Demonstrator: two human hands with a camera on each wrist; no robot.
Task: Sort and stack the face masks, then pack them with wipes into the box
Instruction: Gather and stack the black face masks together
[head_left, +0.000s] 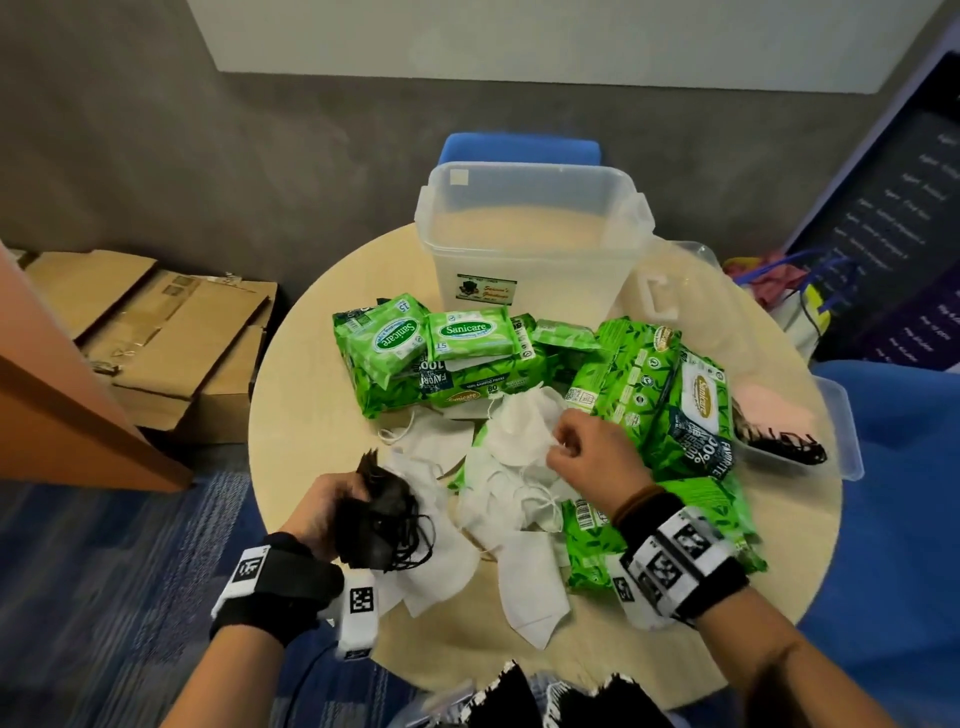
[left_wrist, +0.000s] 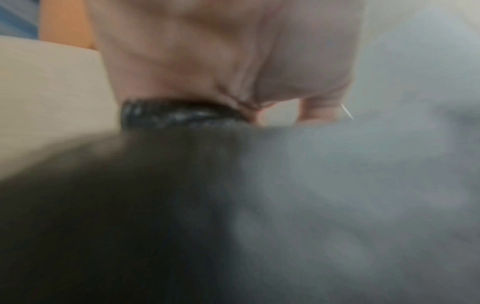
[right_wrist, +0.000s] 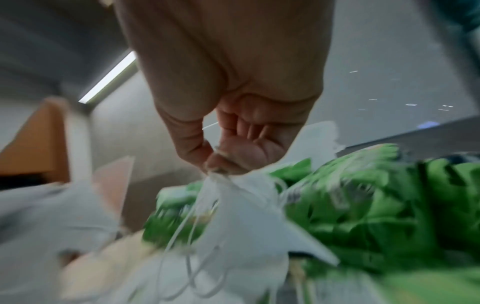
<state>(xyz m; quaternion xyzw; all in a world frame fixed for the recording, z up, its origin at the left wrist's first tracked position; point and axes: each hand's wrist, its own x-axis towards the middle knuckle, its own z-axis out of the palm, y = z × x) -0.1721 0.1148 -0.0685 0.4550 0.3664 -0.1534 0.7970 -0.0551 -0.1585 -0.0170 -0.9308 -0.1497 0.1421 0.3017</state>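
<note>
Sorting is in hand: the left hand (head_left: 332, 506) grips a bunch of black masks (head_left: 382, 519) over the tabletop (head_left: 291, 415), while the right hand (head_left: 589, 452) pinches one white mask (right_wrist: 233, 205) from the white pile (head_left: 498, 499). Next likely calls for stacking by colour; box (head_left: 530, 234) and wipes (head_left: 467, 358) wait beyond.

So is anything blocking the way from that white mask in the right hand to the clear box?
The box is open and looks empty. Between it and the right hand pinching the white mask lie green wipe packs, low enough to lift over.

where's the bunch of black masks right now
In the head view the black masks are gripped in the left hand at the table's near-left edge, beside the loose white masks.
</note>
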